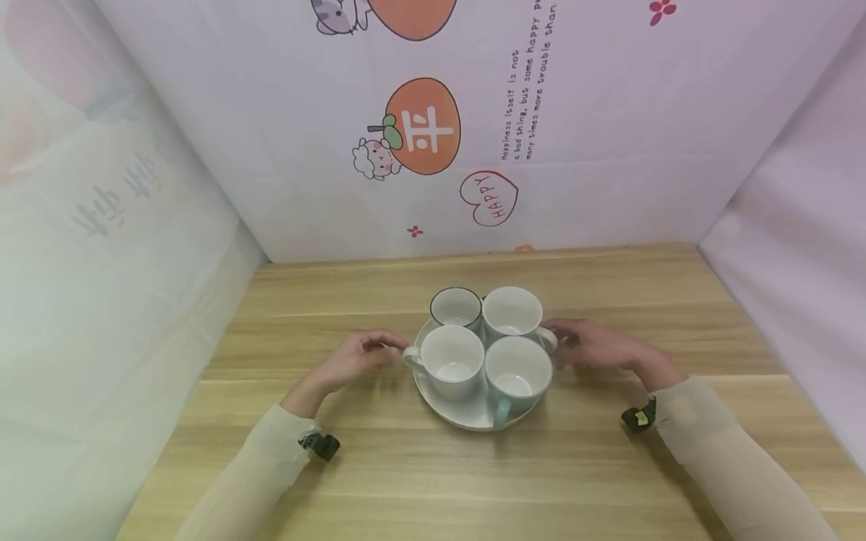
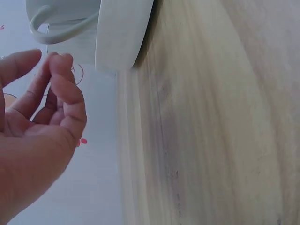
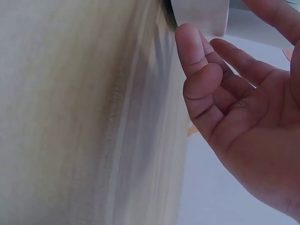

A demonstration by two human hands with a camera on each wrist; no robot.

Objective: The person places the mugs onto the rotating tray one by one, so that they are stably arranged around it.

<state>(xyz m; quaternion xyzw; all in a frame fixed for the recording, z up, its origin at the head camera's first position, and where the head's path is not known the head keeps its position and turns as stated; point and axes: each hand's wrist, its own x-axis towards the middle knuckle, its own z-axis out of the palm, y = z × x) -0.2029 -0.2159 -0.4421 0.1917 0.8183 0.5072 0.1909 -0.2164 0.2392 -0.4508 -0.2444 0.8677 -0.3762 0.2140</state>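
A white plate [image 1: 467, 418] on the table carries several mugs set close together. Front left stands a white mug [image 1: 452, 368], its handle pointing left. Beside it is a pale blue-green mug [image 1: 519, 372], handle toward the person. Behind them are a cup with a dark rim [image 1: 456, 308] and another white mug [image 1: 512, 312] with its handle to the right. My left hand [image 1: 361, 353] is at the plate's left side, fingers loosely bent; the left wrist view shows it apart from the mug handle [image 2: 63, 36]. At the right side, my right hand [image 1: 598, 344] has spread, partly bent fingers, holding nothing; contact is unclear.
The wooden table [image 1: 406, 488] extends around the plate. Behind it rises a white printed cloth [image 1: 595, 150], with more cloth hanging at the left [image 1: 101, 300] and right sides. A dark strap device sits on each wrist.
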